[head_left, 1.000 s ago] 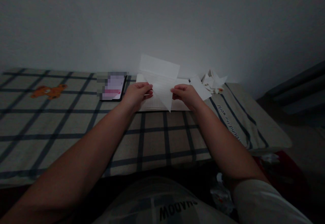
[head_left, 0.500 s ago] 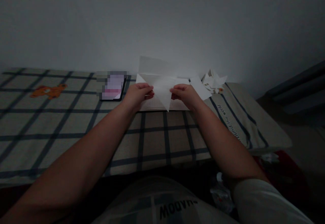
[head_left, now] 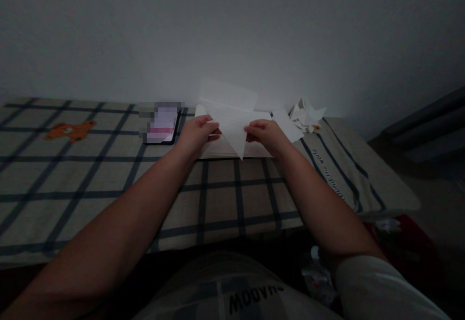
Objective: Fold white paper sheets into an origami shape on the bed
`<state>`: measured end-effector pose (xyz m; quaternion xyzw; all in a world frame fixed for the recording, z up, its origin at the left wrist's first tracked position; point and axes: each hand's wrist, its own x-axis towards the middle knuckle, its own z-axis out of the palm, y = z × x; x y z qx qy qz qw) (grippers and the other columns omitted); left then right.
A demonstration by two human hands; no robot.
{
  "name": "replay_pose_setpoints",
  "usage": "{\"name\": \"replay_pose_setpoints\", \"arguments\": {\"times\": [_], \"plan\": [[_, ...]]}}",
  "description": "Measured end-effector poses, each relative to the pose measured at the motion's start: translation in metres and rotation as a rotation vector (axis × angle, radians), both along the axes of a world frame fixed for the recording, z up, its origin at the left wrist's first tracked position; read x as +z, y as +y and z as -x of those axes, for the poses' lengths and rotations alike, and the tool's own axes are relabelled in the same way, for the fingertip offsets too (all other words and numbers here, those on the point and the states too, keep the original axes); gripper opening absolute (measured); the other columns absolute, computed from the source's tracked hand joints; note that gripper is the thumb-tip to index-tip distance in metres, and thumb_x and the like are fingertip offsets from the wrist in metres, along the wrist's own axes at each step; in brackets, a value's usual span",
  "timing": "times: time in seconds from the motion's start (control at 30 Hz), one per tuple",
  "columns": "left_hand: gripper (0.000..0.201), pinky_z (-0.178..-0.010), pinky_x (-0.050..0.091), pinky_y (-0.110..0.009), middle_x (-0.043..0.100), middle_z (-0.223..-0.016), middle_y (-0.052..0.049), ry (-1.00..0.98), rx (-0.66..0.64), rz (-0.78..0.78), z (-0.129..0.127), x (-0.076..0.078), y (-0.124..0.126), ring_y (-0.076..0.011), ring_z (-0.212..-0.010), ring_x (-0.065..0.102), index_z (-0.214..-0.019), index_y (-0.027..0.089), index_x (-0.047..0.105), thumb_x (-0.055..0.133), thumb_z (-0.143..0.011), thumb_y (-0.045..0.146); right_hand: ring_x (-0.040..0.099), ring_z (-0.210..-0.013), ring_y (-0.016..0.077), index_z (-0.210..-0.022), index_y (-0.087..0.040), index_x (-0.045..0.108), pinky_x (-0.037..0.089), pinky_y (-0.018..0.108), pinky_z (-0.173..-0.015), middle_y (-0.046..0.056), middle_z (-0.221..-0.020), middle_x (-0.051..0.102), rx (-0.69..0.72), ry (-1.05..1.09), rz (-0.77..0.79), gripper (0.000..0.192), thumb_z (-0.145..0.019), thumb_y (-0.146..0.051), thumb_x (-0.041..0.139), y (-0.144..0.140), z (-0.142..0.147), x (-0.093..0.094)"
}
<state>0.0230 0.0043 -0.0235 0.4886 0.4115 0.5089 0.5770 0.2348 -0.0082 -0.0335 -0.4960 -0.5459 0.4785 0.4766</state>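
Note:
A thin white sheet of paper [head_left: 232,126] is held up between both hands above the checked tablecloth [head_left: 109,179]. Its lower part forms a triangle pointing down; its upper flap stands up and looks blurred. My left hand [head_left: 196,133] pinches the sheet's left edge. My right hand [head_left: 264,135] pinches its right edge. Beneath them a flat stack of white sheets [head_left: 218,151] lies on the cloth.
A phone [head_left: 162,124] with a lit screen lies left of the hands. A heap of folded white paper pieces [head_left: 303,116] sits at the back right. The table's right edge [head_left: 395,204] drops to a dark floor with clutter. A plain wall stands behind.
The sheet's upper flap dipped backward and has come up again, blurred. Both hands have stayed almost in place on the sheet.

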Motion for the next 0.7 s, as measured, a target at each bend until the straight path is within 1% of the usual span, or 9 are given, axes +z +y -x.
{"name": "replay_pose_setpoints", "arguments": {"times": [0.13,0.23,0.33,0.43,0.57,0.63,0.7], "plan": [[0.018,-0.058,0.047,-0.019,0.06,-0.062,0.001,0.032,0.04,0.038,0.0002,-0.0012,0.002,-0.01,-0.061,0.06,-0.061,0.016,0.057,0.072,-0.07,0.013,0.062,-0.06,0.0125,-0.069,-0.019,0.067,0.054,0.032,-0.068,0.002,-0.065,0.067,-0.003,-0.009,0.006,0.013,-0.079,-0.025,0.072,-0.0006,0.0001,0.0004],[0.018,-0.054,0.044,-0.018,0.059,-0.058,0.001,0.037,0.091,0.065,-0.0011,0.0007,0.0024,-0.009,-0.057,0.058,-0.06,0.015,0.059,0.071,-0.073,0.014,0.062,-0.06,0.0121,-0.068,-0.019,0.066,0.054,0.03,-0.066,0.002,-0.064,0.068,0.002,0.004,0.009,0.015,-0.075,-0.029,0.075,-0.0011,0.0016,0.0005],[0.019,-0.053,0.043,-0.018,0.059,-0.056,0.001,0.016,0.116,0.09,-0.0026,0.0038,0.001,-0.0083,-0.054,0.057,-0.06,0.015,0.058,0.068,-0.076,0.013,0.062,-0.059,0.0124,-0.068,-0.019,0.066,0.054,0.029,-0.064,0.001,-0.063,0.068,0.022,0.024,-0.007,0.02,-0.071,-0.034,0.078,-0.0013,0.0023,0.0004],[0.019,-0.053,0.044,-0.019,0.06,-0.058,0.0,-0.011,0.103,0.12,-0.0034,0.0058,-0.0002,-0.0087,-0.053,0.056,-0.061,0.015,0.057,0.064,-0.079,0.015,0.061,-0.059,0.0122,-0.066,-0.019,0.066,0.053,0.029,-0.064,0.001,-0.062,0.067,0.033,0.012,-0.013,0.021,-0.072,-0.035,0.078,-0.0015,0.0024,0.0011],[0.021,-0.055,0.046,-0.021,0.062,-0.062,-0.002,-0.06,0.072,0.144,-0.0025,0.0048,0.0014,-0.0106,-0.057,0.059,-0.064,0.015,0.059,0.058,-0.084,0.021,0.06,-0.058,0.0123,-0.066,-0.019,0.067,0.052,0.03,-0.064,0.002,-0.063,0.067,0.035,0.005,-0.002,0.018,-0.074,-0.031,0.077,-0.0021,0.0025,0.0024],[0.021,-0.058,0.047,-0.021,0.061,-0.063,-0.001,-0.053,0.062,0.132,-0.0014,0.0029,0.0027,-0.0103,-0.059,0.058,-0.063,0.016,0.058,0.06,-0.083,0.021,0.061,-0.059,0.0125,-0.067,-0.019,0.067,0.052,0.03,-0.064,0.002,-0.063,0.067,0.044,-0.002,-0.001,0.018,-0.074,-0.032,0.077,-0.0022,0.002,0.0024],[0.019,-0.062,0.049,-0.022,0.059,-0.064,0.001,-0.02,0.054,0.086,-0.0002,0.0007,0.0033,-0.0097,-0.061,0.058,-0.062,0.017,0.057,0.065,-0.079,0.019,0.062,-0.06,0.0128,-0.067,-0.019,0.066,0.053,0.03,-0.065,0.002,-0.063,0.067,0.04,-0.007,-0.004,0.019,-0.073,-0.034,0.077,-0.0019,0.0011,0.0019]]}}
